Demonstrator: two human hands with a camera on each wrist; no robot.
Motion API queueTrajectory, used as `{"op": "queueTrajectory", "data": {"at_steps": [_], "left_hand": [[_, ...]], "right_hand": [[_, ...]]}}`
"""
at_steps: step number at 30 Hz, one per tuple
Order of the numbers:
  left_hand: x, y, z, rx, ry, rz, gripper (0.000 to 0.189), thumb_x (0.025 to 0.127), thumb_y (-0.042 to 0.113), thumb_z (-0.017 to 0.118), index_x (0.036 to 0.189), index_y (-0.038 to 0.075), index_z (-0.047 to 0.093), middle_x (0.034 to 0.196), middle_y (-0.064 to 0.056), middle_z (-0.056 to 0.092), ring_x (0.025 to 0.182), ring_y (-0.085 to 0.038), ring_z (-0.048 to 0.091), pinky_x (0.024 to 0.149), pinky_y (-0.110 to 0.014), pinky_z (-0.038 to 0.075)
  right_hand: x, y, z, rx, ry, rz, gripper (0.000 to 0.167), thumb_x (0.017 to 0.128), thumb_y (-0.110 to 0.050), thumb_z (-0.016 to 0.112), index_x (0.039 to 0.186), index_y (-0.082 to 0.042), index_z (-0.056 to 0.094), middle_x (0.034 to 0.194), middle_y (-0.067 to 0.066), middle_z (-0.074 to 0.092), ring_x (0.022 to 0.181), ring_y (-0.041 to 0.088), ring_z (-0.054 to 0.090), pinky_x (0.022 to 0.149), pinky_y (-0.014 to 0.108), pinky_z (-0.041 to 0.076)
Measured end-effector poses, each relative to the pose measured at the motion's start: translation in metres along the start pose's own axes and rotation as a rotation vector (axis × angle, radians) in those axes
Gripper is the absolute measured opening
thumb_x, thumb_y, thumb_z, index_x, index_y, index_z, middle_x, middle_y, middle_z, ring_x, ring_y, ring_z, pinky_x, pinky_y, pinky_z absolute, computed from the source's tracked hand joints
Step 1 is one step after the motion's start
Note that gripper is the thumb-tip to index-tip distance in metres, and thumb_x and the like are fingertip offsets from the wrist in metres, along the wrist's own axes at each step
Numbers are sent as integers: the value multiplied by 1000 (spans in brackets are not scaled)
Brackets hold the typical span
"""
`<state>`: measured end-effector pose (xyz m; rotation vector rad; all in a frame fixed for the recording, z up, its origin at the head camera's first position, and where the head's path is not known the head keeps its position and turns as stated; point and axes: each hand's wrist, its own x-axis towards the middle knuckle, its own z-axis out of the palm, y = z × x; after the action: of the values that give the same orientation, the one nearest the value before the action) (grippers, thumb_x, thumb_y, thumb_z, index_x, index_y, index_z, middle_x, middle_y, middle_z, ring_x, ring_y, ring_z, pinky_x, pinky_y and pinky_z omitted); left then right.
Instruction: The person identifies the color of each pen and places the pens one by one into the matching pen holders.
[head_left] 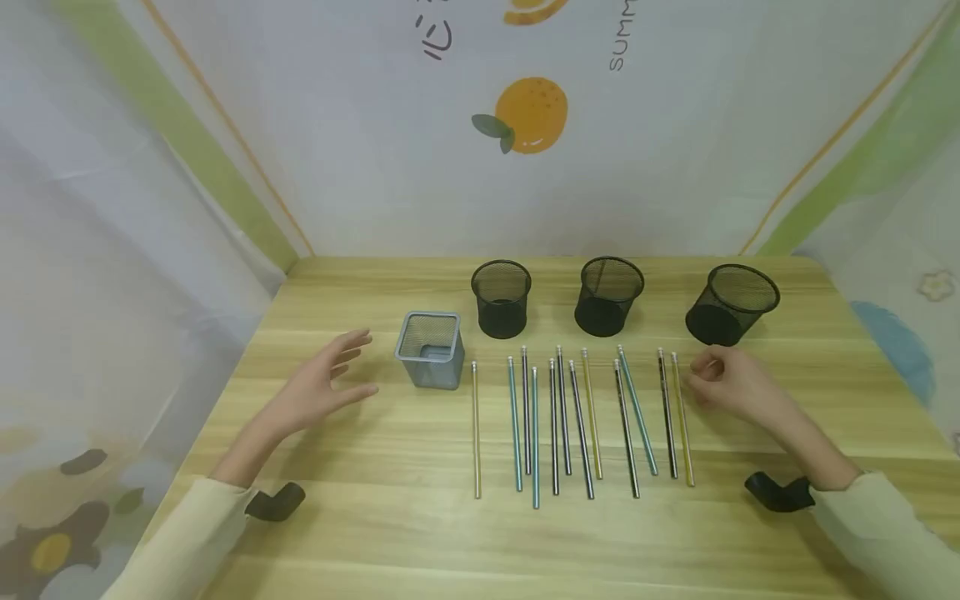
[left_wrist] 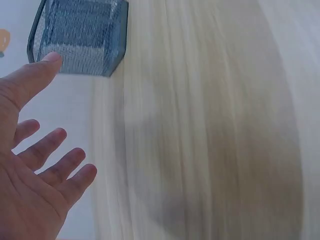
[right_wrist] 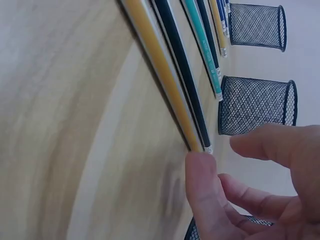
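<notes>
My left hand (head_left: pixel 315 390) is held to the left of a grey square mesh pen holder (head_left: pixel 437 372), fingers spread and nothing in them. In the left wrist view, the thumb overlaps the holder's lower edge. On the right, my right hand (head_left: pixel 738 387) reaches to the eraser end of a yellow pencil (head_left: pixel 683 429), the rightmost in the row. The right wrist view has a fingertip (right_wrist: pixel 201 165) right at that end, with the thumb (right_wrist: pixel 260 142) standing apart from it. A black pencil (right_wrist: pixel 182 75) lies close alongside the yellow one.
Three round black mesh pen cups, left (head_left: pixel 502 321), middle (head_left: pixel 602 317) and right (head_left: pixel 716 323), stand along the back of the wooden table (head_left: pixel 360 533). Several more pencils, including a teal pencil (head_left: pixel 536 442) and a yellow pencil (head_left: pixel 476 433), lie in front of them, erasers toward the back.
</notes>
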<state>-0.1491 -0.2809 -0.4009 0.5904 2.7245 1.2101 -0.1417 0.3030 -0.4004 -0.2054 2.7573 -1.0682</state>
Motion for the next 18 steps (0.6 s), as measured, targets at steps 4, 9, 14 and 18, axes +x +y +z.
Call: {"op": "queueTrajectory", "data": {"at_steps": [4,9,14,18], "left_hand": [[12,3,5,-53,-34,13,87,91,18,80,158,3,27,157,-21,36,141,-46,35,115,-58,34],[18,4,8,-75,-52,-3,90,90,14,81,158,2,24,157,-24,33,140,-48,34,114,-58,35],[22,4,9,-108,-45,-14,92,89,10,81,159,3,22,157,-26,32,140,-50,34,113,-59,36],[27,3,13,-136,-50,-15,93,88,8,81,159,2,21,157,-27,32,140,-50,33,113,-59,36]], "right_hand": [[0,2,-1,80,-60,47,27,97,-9,67,106,14,57,85,12,65,68,25,70,58,32,63],[0,2,-1,152,-97,79,28,97,-9,67,105,15,56,83,14,65,70,29,71,60,35,64],[4,1,0,170,-110,94,24,97,-9,69,99,12,57,81,13,66,69,29,71,61,35,65],[6,1,0,138,-121,96,22,96,-10,69,94,9,60,78,11,67,68,27,72,60,34,64]]}}
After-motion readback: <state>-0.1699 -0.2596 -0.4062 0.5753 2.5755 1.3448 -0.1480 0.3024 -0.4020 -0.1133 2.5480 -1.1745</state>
